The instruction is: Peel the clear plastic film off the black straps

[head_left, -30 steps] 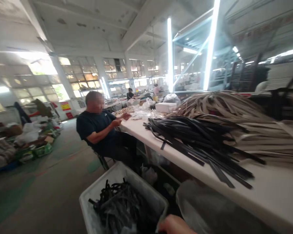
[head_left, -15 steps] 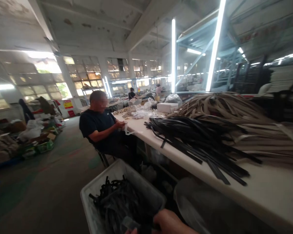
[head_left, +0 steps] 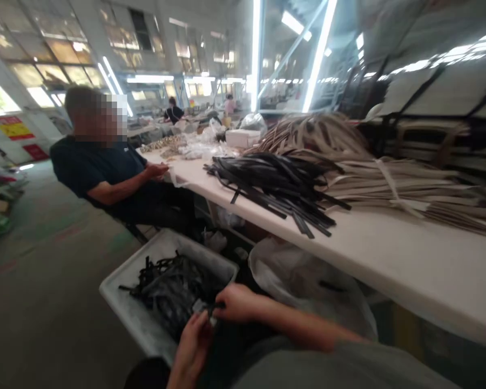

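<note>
My left hand (head_left: 196, 335) is low in the view beside the white bin (head_left: 119, 313), its fingers closed on a small pale piece (head_left: 199, 307). Close to its right, my right hand (head_left: 235, 302) has its fingers closed on a short black strip (head_left: 218, 307). The two hands nearly touch, and blur hides how the pieces meet. Many black strips (head_left: 170, 292) lie tangled inside the bin, behind and left of my hands.
A seated person (head_left: 105, 167) is at the pale table (head_left: 389, 259) on the left. Black straps (head_left: 267, 178) and tied beige straps (head_left: 413, 189) lie on it. A translucent bag (head_left: 299, 275) stands below the table edge.
The view has shifted down and right. Both my hands and forearms now show more fully beside the bin; before, they were mostly cut off at the bottom edge.
</note>
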Motion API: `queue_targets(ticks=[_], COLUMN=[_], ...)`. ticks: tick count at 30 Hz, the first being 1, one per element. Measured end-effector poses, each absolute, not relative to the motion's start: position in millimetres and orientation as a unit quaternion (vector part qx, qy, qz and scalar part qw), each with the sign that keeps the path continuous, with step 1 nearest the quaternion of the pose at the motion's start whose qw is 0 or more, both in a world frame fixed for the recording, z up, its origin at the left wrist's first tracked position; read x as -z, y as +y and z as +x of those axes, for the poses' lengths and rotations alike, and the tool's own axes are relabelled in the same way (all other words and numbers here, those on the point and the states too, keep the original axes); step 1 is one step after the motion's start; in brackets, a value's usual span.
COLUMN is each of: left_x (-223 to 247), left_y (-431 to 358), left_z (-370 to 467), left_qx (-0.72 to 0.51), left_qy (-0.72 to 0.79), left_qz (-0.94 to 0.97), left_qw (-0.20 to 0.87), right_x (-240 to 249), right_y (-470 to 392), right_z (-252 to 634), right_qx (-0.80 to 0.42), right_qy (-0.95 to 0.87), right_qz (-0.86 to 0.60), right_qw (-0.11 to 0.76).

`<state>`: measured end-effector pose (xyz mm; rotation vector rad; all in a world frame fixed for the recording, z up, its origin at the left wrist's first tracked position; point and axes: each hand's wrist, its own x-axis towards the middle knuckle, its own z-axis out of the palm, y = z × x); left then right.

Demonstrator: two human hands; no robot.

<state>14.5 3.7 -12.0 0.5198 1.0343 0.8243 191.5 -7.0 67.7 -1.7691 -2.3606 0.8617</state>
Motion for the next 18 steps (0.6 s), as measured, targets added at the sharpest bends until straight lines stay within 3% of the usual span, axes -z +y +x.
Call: queue_targets(ticks=[4, 7, 12, 18], left_x=[-8, -12, -16, -14], left_y=[-2, 9, 8, -6], left_z=[4, -15, -22, -8], left_qx=[-0.45, -0.462, -0.469, -0.417], left_qy=[0.466, 0.453, 0.429, 0.422], left_qz=[0.136, 0.091, 0.068, 0.11], left_qw=[0.75, 0.757, 0.769, 0.797], right_x=[-78, -70, -51, -48], right_y=[-9, -11, -23, -11], right_z=[200, 214, 216, 197], right_qx=[-0.408, -0.479, -0.394, -0.277], right_qy=[-0.742, -0.703, -0.76, -0.847], right_qz=[-0.525, -0.483, -0.418, -0.357], right_qw=[0.086, 0.209, 0.303, 0.28])
